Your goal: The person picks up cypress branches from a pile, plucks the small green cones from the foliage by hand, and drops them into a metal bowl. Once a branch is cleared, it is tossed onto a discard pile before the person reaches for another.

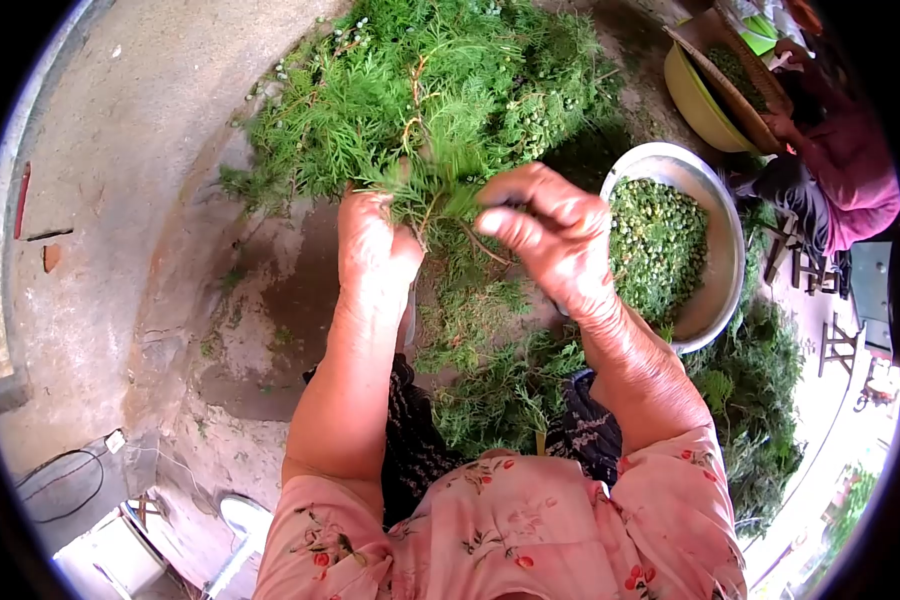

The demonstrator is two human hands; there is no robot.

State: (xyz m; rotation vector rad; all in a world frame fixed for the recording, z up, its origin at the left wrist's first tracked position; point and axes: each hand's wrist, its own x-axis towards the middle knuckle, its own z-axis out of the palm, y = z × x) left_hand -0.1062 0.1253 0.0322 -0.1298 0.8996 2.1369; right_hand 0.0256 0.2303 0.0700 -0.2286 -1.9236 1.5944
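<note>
My left hand is closed around the stem of a leafy green conifer sprig, held up in front of the large heap of cut conifer branches. Just right of the sprig, my right hand has its thumb and forefinger curled together in a pinch at the leaves. Its fingertips are blurred, and I cannot tell what lies between them. Beside my right wrist stands a metal basin, partly filled with small round green cones and bits of leaf.
More stripped branches lie between my knees, and others are piled right of the basin. At the upper right a person in a dark pink top holds a woven tray over a yellow tub. A wooden stool stands nearby.
</note>
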